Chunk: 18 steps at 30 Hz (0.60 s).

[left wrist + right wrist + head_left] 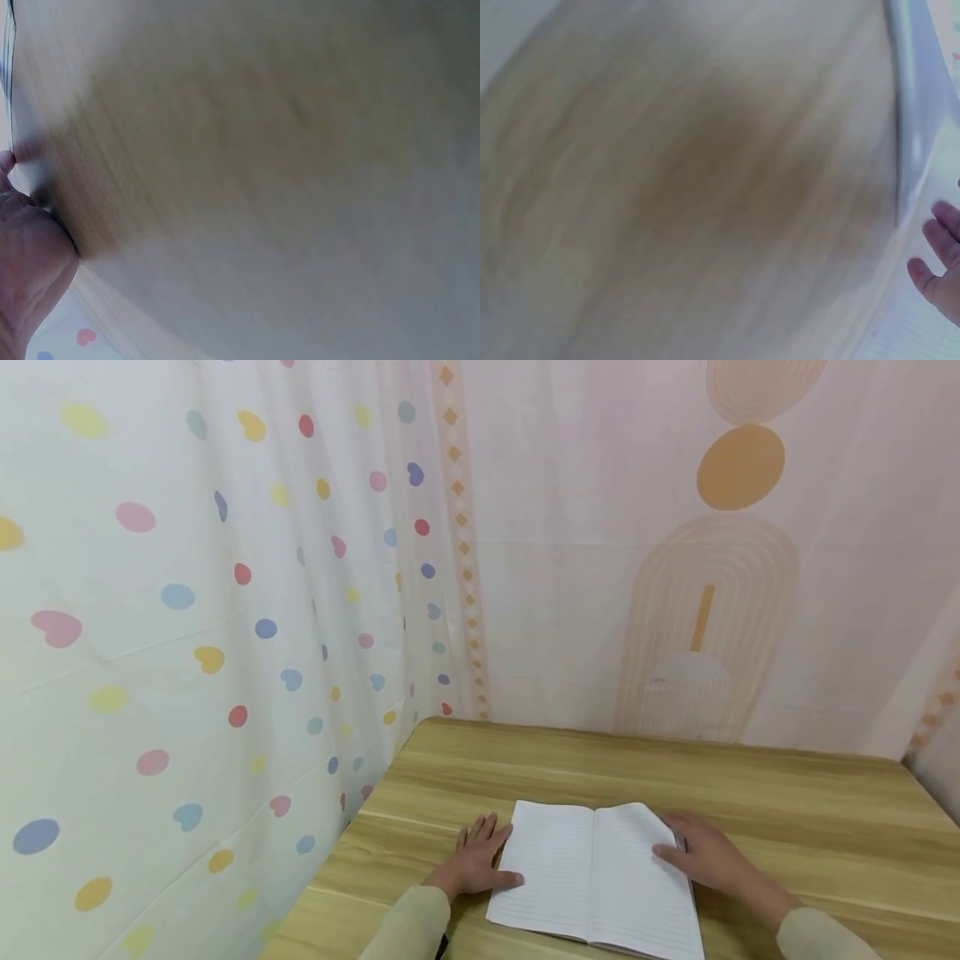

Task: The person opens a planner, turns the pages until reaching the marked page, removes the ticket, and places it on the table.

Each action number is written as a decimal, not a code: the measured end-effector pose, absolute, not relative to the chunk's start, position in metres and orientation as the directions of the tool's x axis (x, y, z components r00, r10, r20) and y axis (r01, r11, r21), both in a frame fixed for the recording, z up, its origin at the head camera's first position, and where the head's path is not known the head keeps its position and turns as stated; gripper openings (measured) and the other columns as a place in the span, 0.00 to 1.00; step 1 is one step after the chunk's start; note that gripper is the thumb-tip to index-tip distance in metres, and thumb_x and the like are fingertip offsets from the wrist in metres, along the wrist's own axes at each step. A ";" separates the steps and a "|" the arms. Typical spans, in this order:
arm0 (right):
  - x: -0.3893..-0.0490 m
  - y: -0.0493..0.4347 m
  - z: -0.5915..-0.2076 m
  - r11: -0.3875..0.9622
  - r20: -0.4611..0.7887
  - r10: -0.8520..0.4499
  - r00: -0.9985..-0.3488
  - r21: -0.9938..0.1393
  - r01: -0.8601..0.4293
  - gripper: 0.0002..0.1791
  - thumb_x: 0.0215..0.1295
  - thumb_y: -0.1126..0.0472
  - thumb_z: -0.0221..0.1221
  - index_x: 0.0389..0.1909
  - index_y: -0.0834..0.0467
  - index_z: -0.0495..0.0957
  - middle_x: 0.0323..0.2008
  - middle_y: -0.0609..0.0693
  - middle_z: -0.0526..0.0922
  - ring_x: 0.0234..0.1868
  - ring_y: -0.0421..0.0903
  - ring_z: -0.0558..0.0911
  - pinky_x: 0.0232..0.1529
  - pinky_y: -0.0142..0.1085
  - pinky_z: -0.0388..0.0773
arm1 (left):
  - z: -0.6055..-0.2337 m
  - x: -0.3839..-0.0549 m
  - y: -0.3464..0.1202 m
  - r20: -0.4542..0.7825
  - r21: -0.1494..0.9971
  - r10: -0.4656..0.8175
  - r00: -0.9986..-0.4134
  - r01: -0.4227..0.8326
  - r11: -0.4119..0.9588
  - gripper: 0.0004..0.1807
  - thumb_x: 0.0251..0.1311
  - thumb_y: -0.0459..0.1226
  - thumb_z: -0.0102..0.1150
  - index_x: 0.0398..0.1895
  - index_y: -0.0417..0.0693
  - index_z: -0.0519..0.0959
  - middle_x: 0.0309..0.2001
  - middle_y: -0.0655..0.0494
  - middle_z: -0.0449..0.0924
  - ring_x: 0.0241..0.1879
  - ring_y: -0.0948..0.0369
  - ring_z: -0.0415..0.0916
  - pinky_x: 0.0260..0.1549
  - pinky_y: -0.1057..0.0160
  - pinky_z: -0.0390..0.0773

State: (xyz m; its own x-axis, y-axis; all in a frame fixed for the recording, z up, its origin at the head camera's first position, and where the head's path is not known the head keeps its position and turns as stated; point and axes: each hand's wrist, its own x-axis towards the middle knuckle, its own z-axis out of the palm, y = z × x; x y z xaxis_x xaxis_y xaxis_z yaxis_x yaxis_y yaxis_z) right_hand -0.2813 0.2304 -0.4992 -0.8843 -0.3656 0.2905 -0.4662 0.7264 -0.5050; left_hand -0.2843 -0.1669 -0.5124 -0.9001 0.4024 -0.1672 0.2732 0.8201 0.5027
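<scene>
An open notebook (553, 868) with white lined pages lies on the wooden table, its fold running down the middle. At its left edge my left hand (472, 865) rests with fingers spread on the table and thumb over the page margin. My right hand (708, 856) pinches the outer edge of the right page (637, 881), thumb on top and fingers behind it. That page's upper outer corner is bent up. In the right wrist view, several fingers (941, 232) show below the notebook's edge (915, 112). The left wrist view catches part of the left hand (34, 262) beside the notebook's edge.
Wood-grain tabletop (570, 760) extends behind the notebook and to both sides. A curtain with coloured dots and hearts (225, 693) hangs along the left, and a pale curtain with arch patterns (555, 568) hangs at the table's back edge.
</scene>
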 end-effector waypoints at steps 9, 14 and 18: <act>-0.275 0.218 -0.477 0.591 0.152 -0.321 -0.935 -0.739 -0.323 0.37 0.66 0.57 0.65 0.68 0.73 0.64 0.42 0.52 0.83 0.41 0.45 0.79 0.37 0.34 0.78 | -0.512 -0.285 -0.169 -0.166 0.507 0.412 -0.896 0.281 0.815 0.51 0.60 0.62 0.59 0.79 0.46 0.53 0.78 0.38 0.37 0.77 0.41 0.30 0.70 0.37 0.30; -0.271 0.212 -0.466 0.516 0.110 -0.311 -0.944 -0.814 -0.265 0.42 0.67 0.61 0.64 0.73 0.72 0.53 0.50 0.63 0.81 0.43 0.50 0.82 0.35 0.35 0.80 | -0.512 -0.285 -0.169 -0.170 0.504 0.411 -0.896 0.280 0.817 0.51 0.60 0.62 0.59 0.79 0.46 0.53 0.78 0.38 0.37 0.77 0.42 0.30 0.70 0.37 0.31; -0.268 0.206 -0.458 0.439 0.079 -0.299 -0.951 -0.873 -0.211 0.44 0.68 0.62 0.62 0.75 0.71 0.47 0.57 0.73 0.75 0.45 0.54 0.83 0.33 0.38 0.82 | -0.511 -0.284 -0.169 -0.169 0.506 0.415 -0.894 0.283 0.815 0.51 0.60 0.62 0.59 0.79 0.45 0.53 0.78 0.38 0.37 0.77 0.41 0.30 0.70 0.37 0.31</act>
